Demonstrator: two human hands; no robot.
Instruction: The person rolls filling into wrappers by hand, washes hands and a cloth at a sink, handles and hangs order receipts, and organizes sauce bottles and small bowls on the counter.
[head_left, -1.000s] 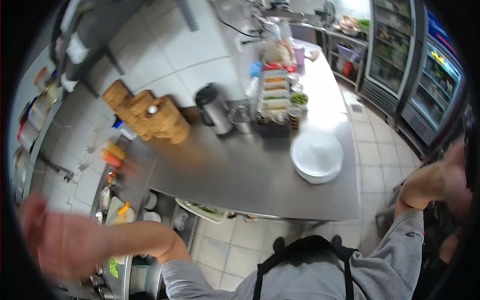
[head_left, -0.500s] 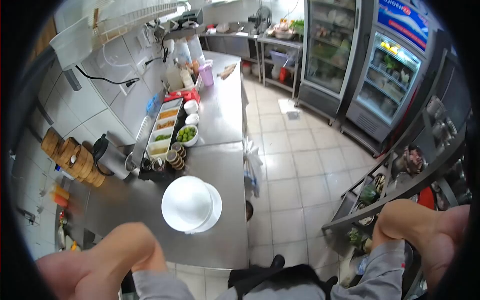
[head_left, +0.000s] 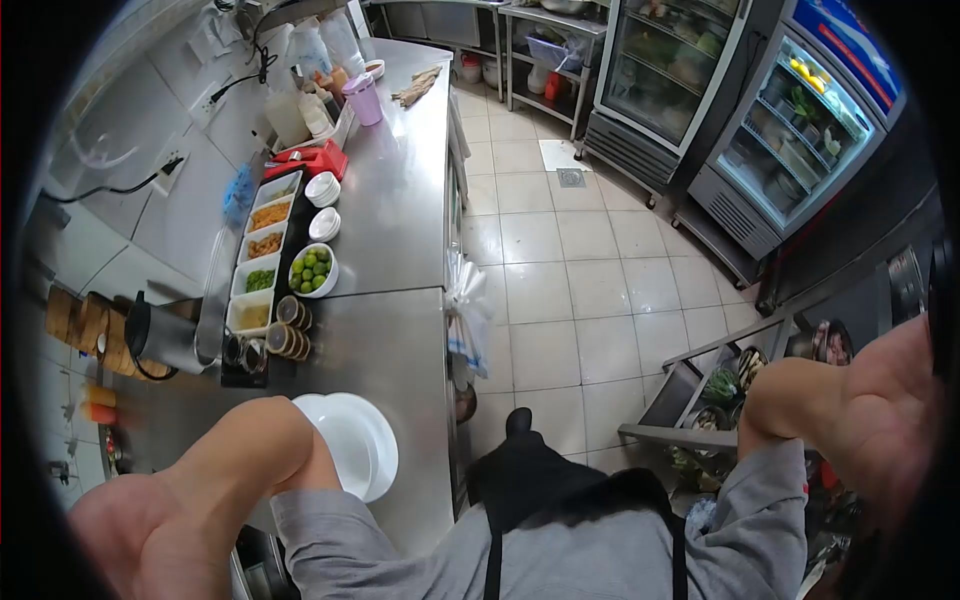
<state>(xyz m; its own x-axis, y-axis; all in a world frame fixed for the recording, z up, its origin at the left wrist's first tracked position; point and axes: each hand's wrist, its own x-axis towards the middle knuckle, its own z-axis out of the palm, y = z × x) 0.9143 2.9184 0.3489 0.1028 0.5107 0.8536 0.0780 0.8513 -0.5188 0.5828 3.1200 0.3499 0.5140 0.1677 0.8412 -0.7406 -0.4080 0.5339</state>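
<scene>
Both arms are bent up toward the camera. Only the wrist and palm side of my left hand (head_left: pixel 130 540) show at the lower left edge; its fingers are out of sight. My right hand (head_left: pixel 890 410) is at the right edge, its fingers cut off by the dark rim of the view. Neither hand shows anything held. Partly behind my left forearm, stacked white bowls (head_left: pixel 362 450) stand on the steel counter (head_left: pixel 390 330).
Along the counter's wall side stand a tray of toppings (head_left: pixel 262 245), a bowl of limes (head_left: pixel 313 270), lidded cups (head_left: pixel 290 330), a steel jug (head_left: pixel 170 335) and a pink cup (head_left: pixel 363 100). Fridges (head_left: pixel 670 80) line the far right; a shelf rack (head_left: pixel 720 390) is beside me.
The view has tilted down and shifted, so the counter sits further left and more of my apron shows. My left forearm now covers part of the white bowls. Both hands stay raised.
</scene>
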